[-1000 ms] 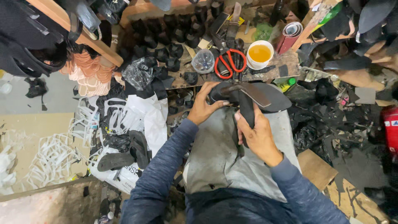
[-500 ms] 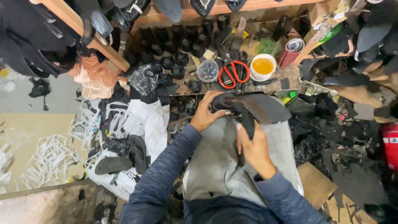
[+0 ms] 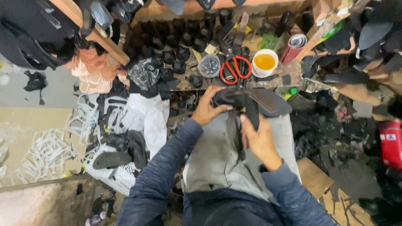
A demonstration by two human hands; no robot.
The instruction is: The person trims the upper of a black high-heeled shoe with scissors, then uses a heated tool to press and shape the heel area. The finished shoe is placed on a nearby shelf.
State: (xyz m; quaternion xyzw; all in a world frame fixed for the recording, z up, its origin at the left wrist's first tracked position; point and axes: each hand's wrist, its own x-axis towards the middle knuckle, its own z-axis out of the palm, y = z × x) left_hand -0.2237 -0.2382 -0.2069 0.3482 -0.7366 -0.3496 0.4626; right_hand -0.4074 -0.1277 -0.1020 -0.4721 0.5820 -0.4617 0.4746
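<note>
Sole [image 3: 268, 102], black, flat, centre frame, above grey-clad lap. Black strap [image 3: 252, 113] crosses sole, hangs toward lap. Left hand [image 3: 209, 108] grip closed around sole's left end, thumb on top. Right hand [image 3: 260, 140] grip pinching strap between thumb and fingers, just below sole. Desk [image 3: 293, 69] above hands, cluttered: red-handled scissors [image 3: 235, 69], white cup of yellow liquid [image 3: 264, 62] to their right, clear round container [image 3: 209, 65] to their left. White bag [image 3: 150, 117] with black sandals [image 3: 125, 151] lower left on floor.

Head view — steeply down, close overhead
</note>
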